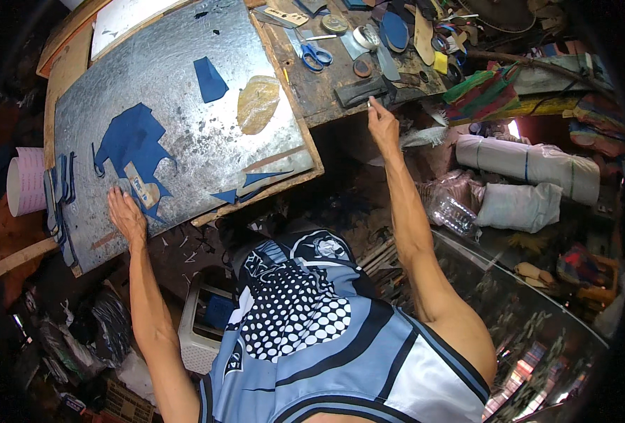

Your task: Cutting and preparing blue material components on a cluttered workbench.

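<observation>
A large blue cut piece lies on the metal sheet covering the worktop, a tan pattern card at its lower edge. The left hand rests flat and open just below that card, holding nothing. Right of the sheet, the right hand pinches a small pale object (too small to identify) beside a dark block. Blue scissors lie above the block.

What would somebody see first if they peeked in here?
Probably the big grey metal sheet on the bench, with dark blue cut pieces lying on it. The left hand presses flat on its near edge, beside a tan pattern piece. The right hand reaches up to the cluttered wooden table, where blue-handled scissors lie.
</observation>
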Tool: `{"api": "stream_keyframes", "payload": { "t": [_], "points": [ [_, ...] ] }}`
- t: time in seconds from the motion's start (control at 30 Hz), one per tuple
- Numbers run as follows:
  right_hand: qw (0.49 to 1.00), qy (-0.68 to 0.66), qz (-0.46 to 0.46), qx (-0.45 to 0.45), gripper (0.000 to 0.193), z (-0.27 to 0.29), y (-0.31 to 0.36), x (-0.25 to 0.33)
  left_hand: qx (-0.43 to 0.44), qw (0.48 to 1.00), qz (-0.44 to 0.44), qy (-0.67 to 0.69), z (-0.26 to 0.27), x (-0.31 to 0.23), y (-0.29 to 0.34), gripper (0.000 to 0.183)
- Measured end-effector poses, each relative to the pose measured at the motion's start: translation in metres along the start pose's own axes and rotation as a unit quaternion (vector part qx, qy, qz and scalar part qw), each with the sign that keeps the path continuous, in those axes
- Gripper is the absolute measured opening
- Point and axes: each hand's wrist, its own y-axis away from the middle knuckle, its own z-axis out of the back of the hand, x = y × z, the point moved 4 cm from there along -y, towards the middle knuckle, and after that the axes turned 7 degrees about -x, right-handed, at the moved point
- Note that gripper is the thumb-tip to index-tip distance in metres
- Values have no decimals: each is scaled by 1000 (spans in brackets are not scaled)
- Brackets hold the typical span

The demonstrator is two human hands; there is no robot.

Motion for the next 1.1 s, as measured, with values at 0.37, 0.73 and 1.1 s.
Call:
{"api": "stream_keyframes", "payload": {
  "t": [0.37,0.73,1.1],
  "points": [
    [998,23,15,53,33,-10,21,12,-13,1000,4,7,2,-4,1,49],
    [998,25,57,27,34,-13,18,5,-1,1000,11,8,3,-4,-1,50],
    [999,14,33,-2,32,-3,7,3,-2,1000,3,5,2,-4,-1,52]
  ]
}}
